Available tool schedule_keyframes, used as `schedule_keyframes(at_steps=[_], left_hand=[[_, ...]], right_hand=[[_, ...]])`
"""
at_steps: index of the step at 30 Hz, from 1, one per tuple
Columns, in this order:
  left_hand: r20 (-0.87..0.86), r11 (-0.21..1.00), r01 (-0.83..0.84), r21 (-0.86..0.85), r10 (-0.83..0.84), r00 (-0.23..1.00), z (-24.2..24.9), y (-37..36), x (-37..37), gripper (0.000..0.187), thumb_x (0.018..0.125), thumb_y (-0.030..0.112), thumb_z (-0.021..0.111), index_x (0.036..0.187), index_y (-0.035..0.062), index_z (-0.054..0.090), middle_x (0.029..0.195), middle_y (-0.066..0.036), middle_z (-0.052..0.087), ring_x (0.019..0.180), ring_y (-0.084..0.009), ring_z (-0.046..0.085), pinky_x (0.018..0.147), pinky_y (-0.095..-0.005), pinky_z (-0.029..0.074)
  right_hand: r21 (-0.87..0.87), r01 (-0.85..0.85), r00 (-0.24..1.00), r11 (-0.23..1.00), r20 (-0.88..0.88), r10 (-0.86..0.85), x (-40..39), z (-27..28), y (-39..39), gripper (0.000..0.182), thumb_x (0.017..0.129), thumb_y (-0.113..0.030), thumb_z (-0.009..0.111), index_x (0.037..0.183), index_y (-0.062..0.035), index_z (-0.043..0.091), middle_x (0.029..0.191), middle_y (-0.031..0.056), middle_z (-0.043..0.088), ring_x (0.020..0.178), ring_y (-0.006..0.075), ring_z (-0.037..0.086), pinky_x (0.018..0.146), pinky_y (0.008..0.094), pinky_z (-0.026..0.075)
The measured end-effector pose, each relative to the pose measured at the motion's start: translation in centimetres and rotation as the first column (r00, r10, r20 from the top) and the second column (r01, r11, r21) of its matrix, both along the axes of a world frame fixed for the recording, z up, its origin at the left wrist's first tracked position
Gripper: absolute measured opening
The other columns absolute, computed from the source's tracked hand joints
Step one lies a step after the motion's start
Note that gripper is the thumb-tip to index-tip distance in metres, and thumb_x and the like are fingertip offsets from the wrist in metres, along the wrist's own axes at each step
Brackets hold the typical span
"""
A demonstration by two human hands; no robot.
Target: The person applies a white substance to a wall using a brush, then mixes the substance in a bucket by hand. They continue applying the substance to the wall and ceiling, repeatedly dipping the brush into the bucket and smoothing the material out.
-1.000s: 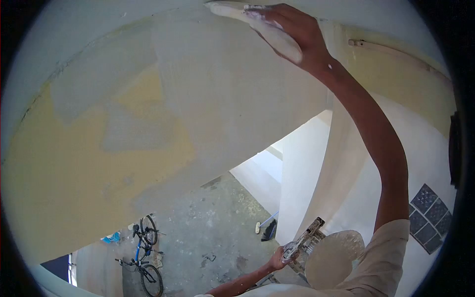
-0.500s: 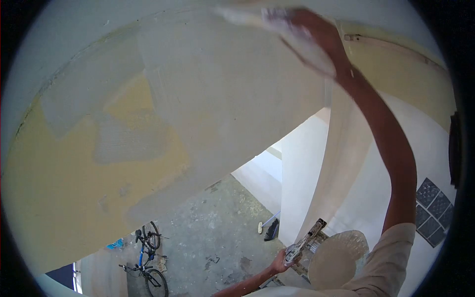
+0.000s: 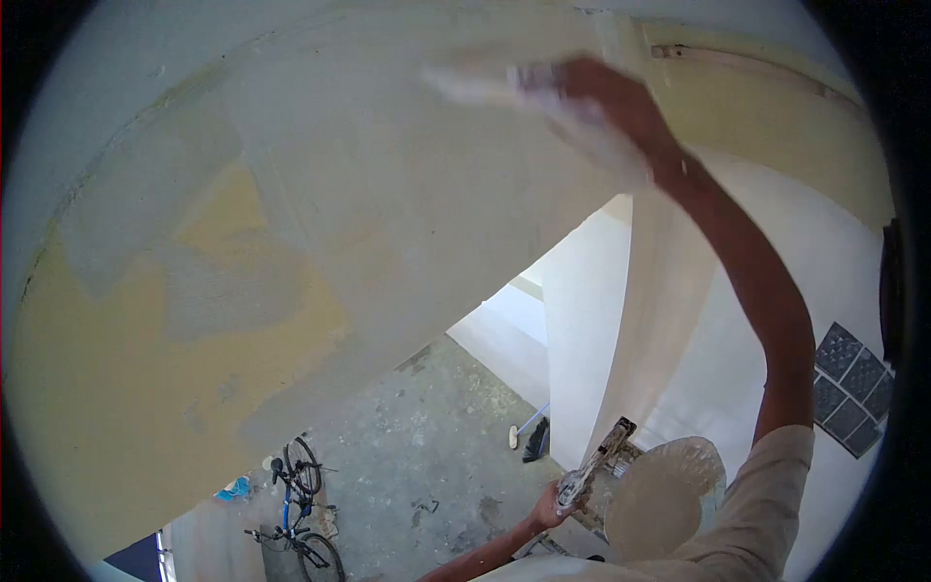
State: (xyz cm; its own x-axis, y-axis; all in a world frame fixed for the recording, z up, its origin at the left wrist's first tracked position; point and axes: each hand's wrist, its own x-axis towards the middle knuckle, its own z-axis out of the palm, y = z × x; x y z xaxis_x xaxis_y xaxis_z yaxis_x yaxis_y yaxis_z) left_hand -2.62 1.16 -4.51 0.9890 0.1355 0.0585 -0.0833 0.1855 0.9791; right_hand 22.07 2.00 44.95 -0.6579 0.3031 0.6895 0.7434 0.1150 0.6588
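Right hand (image 3: 606, 102): raised overhead, closed around a plastering trowel (image 3: 485, 85), whose blade is pressed flat against the wall surface (image 3: 407, 223); blade and fingers are blurred.

Wall surface: partly covered in grey-white plaster, with yellow patches (image 3: 116, 388) exposed at left.

Left hand (image 3: 550, 506): held low, fingers wrapped around the handle of a second, plaster-caked tool (image 3: 593, 466), just beside a round plaster-coated board (image 3: 669, 490).

Floor (image 3: 427, 446), far below: bare concrete, stained. A blue bicycle (image 3: 296, 509) is seen at lower left; a broom (image 3: 529, 438) is seen by the white wall (image 3: 582, 320).
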Motion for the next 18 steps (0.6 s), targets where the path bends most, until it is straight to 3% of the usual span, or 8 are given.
schedule_keyframes(at_steps=[1, 3, 8, 9, 10, 11, 14, 18], left_hand=[[-0.007, 1.000, 0.002, -0.002, -0.002, 1.000, -0.2, 0.0, -0.1, 0.054, 0.071, 0.031, 0.065, 0.110, -0.0022, 0.048, 0.094, -0.005, 0.059, 0.081, -0.0129, 0.054, 0.074, -0.0285, 0.045], [0.065, 0.990, -0.012, 0.137, 0.003, 0.998, -0.8, 0.4, 0.1, 0.053, 0.071, 0.031, 0.065, 0.109, -0.0017, 0.050, 0.094, -0.005, 0.059, 0.083, -0.0130, 0.054, 0.076, -0.0286, 0.044], [0.024, 0.991, -0.060, 0.118, 0.057, 0.998, 0.0, 0.1, 0.1, 0.049, 0.072, 0.028, 0.065, 0.108, -0.0017, 0.051, 0.094, -0.006, 0.059, 0.084, -0.0138, 0.054, 0.078, -0.0293, 0.044], [0.013, 0.999, -0.025, 0.041, 0.024, 1.000, -1.0, 0.1, 0.1, 0.049, 0.072, 0.027, 0.065, 0.109, -0.0016, 0.051, 0.094, -0.006, 0.059, 0.085, -0.0139, 0.055, 0.079, -0.0295, 0.044], [0.057, 0.999, -0.019, 0.037, 0.017, 0.998, -2.0, 0.2, 0.2, 0.048, 0.073, 0.025, 0.065, 0.109, -0.0016, 0.050, 0.094, -0.006, 0.059, 0.084, -0.0132, 0.054, 0.079, -0.0288, 0.044], [0.064, 0.999, -0.021, 0.032, 0.019, 0.998, -1.9, 0.1, 0.3, 0.048, 0.073, 0.025, 0.065, 0.109, -0.0016, 0.050, 0.094, -0.006, 0.059, 0.084, -0.0132, 0.054, 0.079, -0.0288, 0.044], [0.139, 0.991, -0.004, -0.136, 0.023, 0.990, -0.9, -0.1, 0.3, 0.046, 0.073, 0.024, 0.065, 0.108, -0.0016, 0.050, 0.094, -0.006, 0.059, 0.084, -0.0131, 0.055, 0.078, -0.0282, 0.044], [0.092, 0.999, -0.043, 0.022, 0.040, 0.995, -0.5, -0.2, 0.0, 0.043, 0.073, 0.024, 0.065, 0.106, -0.0015, 0.052, 0.091, -0.006, 0.060, 0.082, -0.0130, 0.056, 0.076, -0.0287, 0.045]], right_hand=[[-0.074, -0.362, 0.893, 0.929, -0.314, 0.323, 0.1, 1.3, 0.4, 0.034, 0.076, -0.005, 0.060, 0.110, -0.0084, 0.055, 0.109, 0.0075, 0.057, 0.094, 0.0192, 0.057, 0.082, 0.0303, 0.047], [0.212, -0.139, 0.929, 0.967, -0.309, 0.202, 1.3, 3.6, 2.4, 0.032, 0.077, -0.007, 0.062, 0.108, -0.0071, 0.055, 0.104, 0.0076, 0.059, 0.092, 0.0188, 0.058, 0.081, 0.0298, 0.048], [0.179, -0.264, 0.950, 0.948, -0.122, 0.288, 1.3, -1.1, 4.0, 0.029, 0.074, -0.006, 0.065, 0.101, -0.0023, 0.055, 0.095, 0.0107, 0.060, 0.086, 0.0238, 0.059, 0.077, 0.0309, 0.049], [-0.059, -0.593, 0.641, 0.803, -0.637, 0.427, 1.7, -4.2, 4.1, 0.027, 0.074, -0.006, 0.065, 0.100, -0.0028, 0.056, 0.091, 0.0118, 0.059, 0.083, 0.0267, 0.058, 0.073, 0.0322, 0.049], [-0.019, -0.281, 0.904, 0.960, -0.342, 0.258, 1.4, -6.5, 3.6, 0.025, 0.075, -0.008, 0.063, 0.099, -0.0043, 0.057, 0.089, 0.0124, 0.058, 0.081, 0.0280, 0.058, 0.072, 0.0331, 0.049], [-0.114, -0.156, 0.912, 0.981, -0.399, 0.099, 0.4, -9.3, 2.8, 0.030, 0.073, -0.008, 0.062, 0.102, -0.0060, 0.057, 0.098, 0.0123, 0.058, 0.085, 0.0274, 0.058, 0.074, 0.0334, 0.050], [-0.351, -0.011, 0.953, 0.936, -0.288, -0.097, -0.3, -15.6, 1.4, 0.033, 0.078, -0.012, 0.054, 0.110, -0.0095, 0.054, 0.111, 0.0082, 0.055, 0.096, 0.0244, 0.055, 0.073, 0.0298, 0.052], [-0.416, -0.025, 0.985, 0.909, -0.164, -0.048, -1.7, -17.2, -0.7, 0.041, 0.073, -0.011, 0.059, 0.113, -0.0151, 0.053, 0.116, 0.0048, 0.053, 0.100, 0.0222, 0.054, 0.072, 0.0289, 0.053]])
